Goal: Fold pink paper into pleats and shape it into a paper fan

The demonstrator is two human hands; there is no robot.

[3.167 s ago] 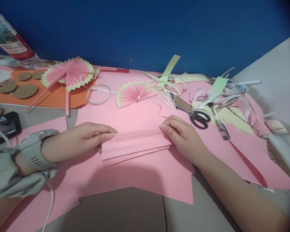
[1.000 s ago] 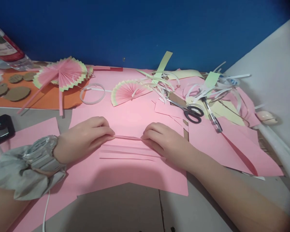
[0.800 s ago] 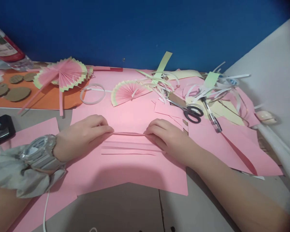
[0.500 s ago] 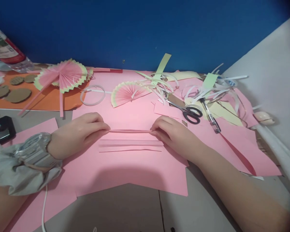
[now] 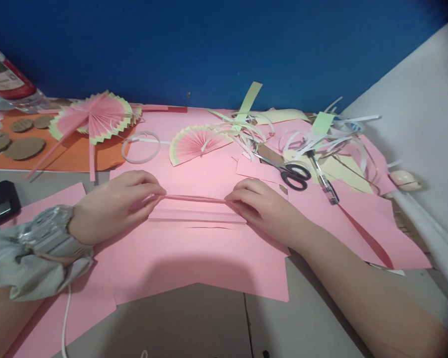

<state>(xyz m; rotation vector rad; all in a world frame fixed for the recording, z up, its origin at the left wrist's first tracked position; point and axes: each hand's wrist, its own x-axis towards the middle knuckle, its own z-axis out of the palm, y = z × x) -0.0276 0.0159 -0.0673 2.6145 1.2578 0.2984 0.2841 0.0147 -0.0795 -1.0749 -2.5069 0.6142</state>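
Your left hand [image 5: 114, 206] and right hand [image 5: 267, 208], nearly closed, each pinch 1 end of the folded paper [image 5: 197, 217], presumably so it creases straight between them.

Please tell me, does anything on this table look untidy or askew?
Yes, slightly: at the right, the cut paper strips lie in a loose tangle, and a pink sheet by the pen has a dark fold, not lying flat.

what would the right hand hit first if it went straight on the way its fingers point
The right hand would likely meet the left hand first, across the folded pink paper both pinch, though depth is unclear.
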